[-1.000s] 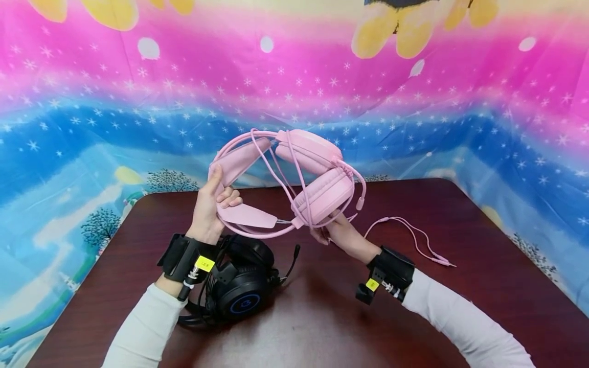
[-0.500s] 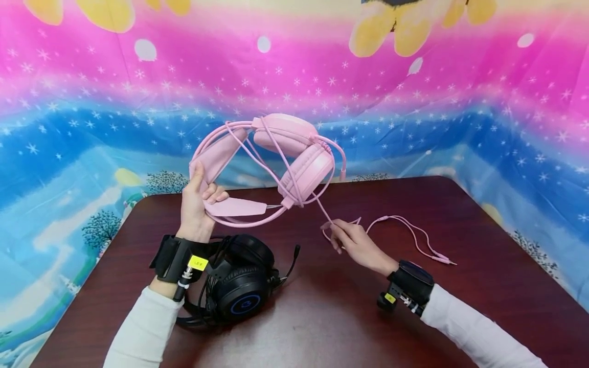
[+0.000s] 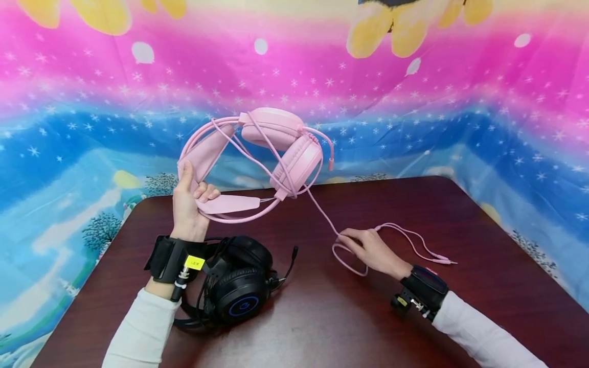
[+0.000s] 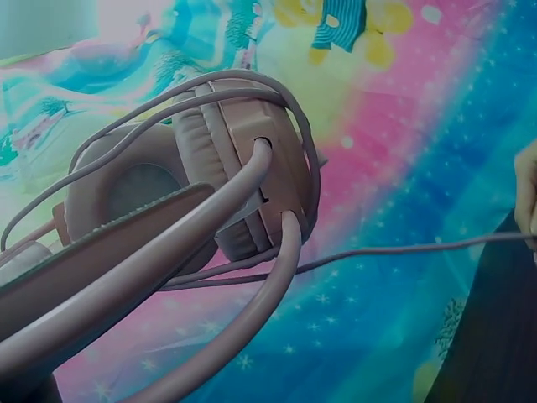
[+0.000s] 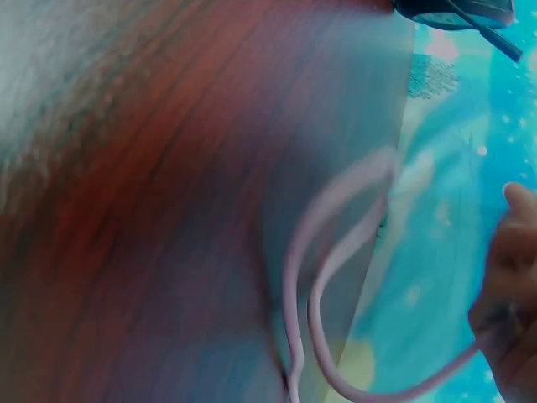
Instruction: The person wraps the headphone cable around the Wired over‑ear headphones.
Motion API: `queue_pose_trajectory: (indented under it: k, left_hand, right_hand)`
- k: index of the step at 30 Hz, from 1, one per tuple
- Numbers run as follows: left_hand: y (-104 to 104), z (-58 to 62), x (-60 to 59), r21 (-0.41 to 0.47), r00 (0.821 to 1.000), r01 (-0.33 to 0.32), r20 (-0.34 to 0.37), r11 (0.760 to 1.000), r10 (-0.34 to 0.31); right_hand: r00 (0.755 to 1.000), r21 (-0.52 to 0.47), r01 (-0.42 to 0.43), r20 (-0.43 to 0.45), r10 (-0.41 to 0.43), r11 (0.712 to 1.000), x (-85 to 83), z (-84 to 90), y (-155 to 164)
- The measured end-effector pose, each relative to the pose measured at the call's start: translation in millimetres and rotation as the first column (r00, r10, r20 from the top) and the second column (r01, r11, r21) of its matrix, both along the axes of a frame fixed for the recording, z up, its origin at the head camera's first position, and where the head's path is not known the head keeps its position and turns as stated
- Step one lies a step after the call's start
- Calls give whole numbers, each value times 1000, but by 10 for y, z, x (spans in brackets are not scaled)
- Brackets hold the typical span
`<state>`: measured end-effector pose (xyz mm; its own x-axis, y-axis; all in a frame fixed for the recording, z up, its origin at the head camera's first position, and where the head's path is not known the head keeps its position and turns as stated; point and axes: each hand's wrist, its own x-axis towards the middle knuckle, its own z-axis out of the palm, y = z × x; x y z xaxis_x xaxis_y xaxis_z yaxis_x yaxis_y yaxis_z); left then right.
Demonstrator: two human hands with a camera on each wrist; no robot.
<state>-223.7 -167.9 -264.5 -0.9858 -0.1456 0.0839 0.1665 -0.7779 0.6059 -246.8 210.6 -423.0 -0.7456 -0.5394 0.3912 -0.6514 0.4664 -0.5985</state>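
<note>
Pink headset (image 3: 257, 158) held up above the table (image 3: 483, 225), headband arc at the left hand, earcups pointing away to its right, long axis roughly level. Left hand (image 3: 188, 204) upright, thumb up, fingers curled round the headband. Pink cable (image 3: 322, 209) slants down to the right hand (image 3: 375, 250), which lies low on the table, pinching it. Black headset (image 3: 234, 286) sits just below the left wrist. Left wrist view shows the earcup (image 4: 243, 168) close up; the right wrist view is blurred, showing cable loops (image 5: 327, 277).

A dark reddish-brown wooden table (image 3: 483, 214) with rounded corners fills the lower half of the head view, its polished top catching soft glare. Behind it hangs a printed cloth backdrop (image 3: 414, 102): pink with white stars above, blue below, yellow cartoon shapes along the top edge, small trees at lower left.
</note>
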Motion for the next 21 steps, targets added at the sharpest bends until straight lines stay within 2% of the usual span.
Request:
queue_pose_trajectory:
  k: [3, 4, 5, 7, 11, 15, 18, 19, 21]
  left_hand:
    - [-4, 6, 7, -18, 1000, -19, 9, 1000, 19]
    - [-6, 8, 10, -14, 1000, -21, 13, 1000, 21]
    - [-8, 10, 13, -16, 1000, -23, 16, 1000, 23]
    - [-13, 8, 9, -15, 999, -28, 25, 999, 28]
    - [-18, 2, 6, 0, 999, -30, 38, 1000, 30]
    - [-13, -2, -1, -16, 998, -40, 45, 999, 41]
    - [-13, 0, -2, -1, 998, -35, 46, 999, 35]
    - [-11, 2, -3, -3, 998, -37, 49, 999, 37]
    - [-8, 6, -3, 3, 998, -36, 56, 999, 36]
  right_hand:
    - [989, -12, 23, -146, -24, 1000, -144, -229, 132]
    - [987, -8, 41, -158, -42, 999, -80, -136, 109]
    - [985, -12, 33, -170, -34, 999, -68, -118, 108]
    - [978, -27, 16, -208, -21, 1000, -115, -189, 127]
    - [968, -20, -45, -247, 39, 999, 78, 67, 10]
    - [968, 18, -69, -242, 71, 997, 317, 415, -119]
    - [970, 15, -94, -225, 95, 995, 395, 511, -164]
    - [964, 6, -124, -236, 121, 992, 315, 384, -128]
    - [954, 5, -149, -261, 145, 989, 343, 398, -145]
